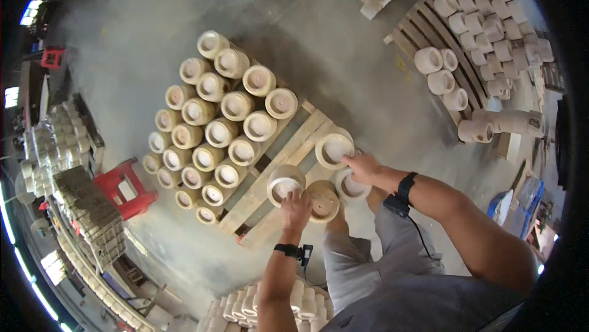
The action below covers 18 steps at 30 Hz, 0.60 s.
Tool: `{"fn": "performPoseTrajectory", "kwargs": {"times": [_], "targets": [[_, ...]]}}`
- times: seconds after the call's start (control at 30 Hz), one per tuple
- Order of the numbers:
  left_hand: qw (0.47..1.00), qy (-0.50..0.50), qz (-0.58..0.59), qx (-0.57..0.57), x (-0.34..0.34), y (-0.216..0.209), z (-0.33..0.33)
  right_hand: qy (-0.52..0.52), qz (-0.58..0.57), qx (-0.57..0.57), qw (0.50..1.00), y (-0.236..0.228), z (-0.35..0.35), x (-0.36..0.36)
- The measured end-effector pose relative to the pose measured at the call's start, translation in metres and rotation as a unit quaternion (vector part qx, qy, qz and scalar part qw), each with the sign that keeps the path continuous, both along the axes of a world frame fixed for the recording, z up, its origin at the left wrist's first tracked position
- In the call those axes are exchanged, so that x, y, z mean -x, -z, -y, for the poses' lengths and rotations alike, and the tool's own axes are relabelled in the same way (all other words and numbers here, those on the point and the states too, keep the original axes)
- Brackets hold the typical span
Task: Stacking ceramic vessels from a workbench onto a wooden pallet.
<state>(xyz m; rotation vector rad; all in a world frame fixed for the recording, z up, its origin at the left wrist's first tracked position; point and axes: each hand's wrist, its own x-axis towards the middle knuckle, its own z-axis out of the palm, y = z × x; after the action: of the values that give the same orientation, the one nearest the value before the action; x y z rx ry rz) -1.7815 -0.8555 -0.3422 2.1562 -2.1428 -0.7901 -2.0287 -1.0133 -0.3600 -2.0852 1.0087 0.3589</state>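
My left hand is closed on the near rim of a cream cylindrical pot, its fingertips over the recessed pale top. At the right, my right hand grips the edge of another cream pot, thumb and fingers at its rim. Between and below them stand a yellowish pot with a hollow top and a paler pot close to my legs. Slatted wood of a pallet shows just left of my hands. The undersides of both held pots are hidden.
Stacked rows of similar pots fill the pallet's left part. A second pallet with pale pots stands at the far right. Red plastic stool and a wire crate are at the left. More pots stand near my left forearm.
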Motion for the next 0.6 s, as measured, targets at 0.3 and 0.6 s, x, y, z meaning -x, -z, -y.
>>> {"fn": "performPoseTrajectory", "kwargs": {"times": [0.3,0.6], "targets": [[1.0,0.009,0.007,0.002,0.006,0.116,0.03,-0.018,-0.004,-0.024,1.0,0.119,0.034,-0.027],[1.0,0.023,0.004,-0.011,0.025,0.183,0.031,-0.039,0.048,-0.007,0.998,0.152,0.048,-0.028]]}}
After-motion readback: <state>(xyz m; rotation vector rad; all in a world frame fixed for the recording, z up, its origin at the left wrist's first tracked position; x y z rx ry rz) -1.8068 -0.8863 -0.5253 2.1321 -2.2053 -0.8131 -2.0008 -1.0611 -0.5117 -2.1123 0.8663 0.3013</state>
